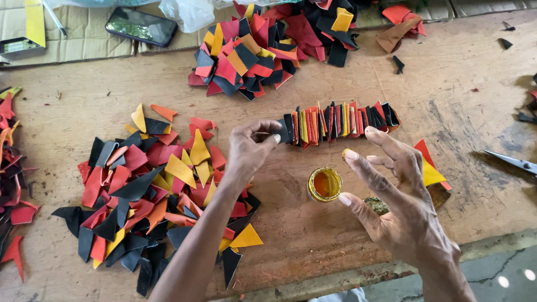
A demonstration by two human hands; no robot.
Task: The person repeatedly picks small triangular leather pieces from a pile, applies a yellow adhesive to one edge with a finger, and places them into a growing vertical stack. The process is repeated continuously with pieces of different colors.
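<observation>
While the left hand (249, 148) reached over the middle of the wooden table (458, 95), its thumb and fingertips were pinched on the left end of a row of cut pieces (338, 121). This row stood on edge, packed face to face, black, red, orange and yellow, running left to right just beyond the table's centre. The fingers were closed on the end piece, a black one; the grip was light, at the tips only.

The right hand (400, 201) hung open above the near right part of the table, fingers spread and released, holding nothing. A yellow smear sat on the tip of the forefinger. Its thumb lay just beside a small round pot of yellow-orange paste (324, 184), lid off, which stood between the two hands, nearer the near edge than the row.

A loose heap of flat triangular scraps (151, 196) in the same four colours covered the near left area, under the left forearm. A second heap (263, 47) lay toward the far edge, behind the row. A yellow and red piece (432, 168) showed behind the right hand. Scissors (512, 162) lay at the right edge, tips pointing inward. A dark phone (141, 26) rested on cardboard at the far left corner. More scraps (14, 168) ran along the left edge.
</observation>
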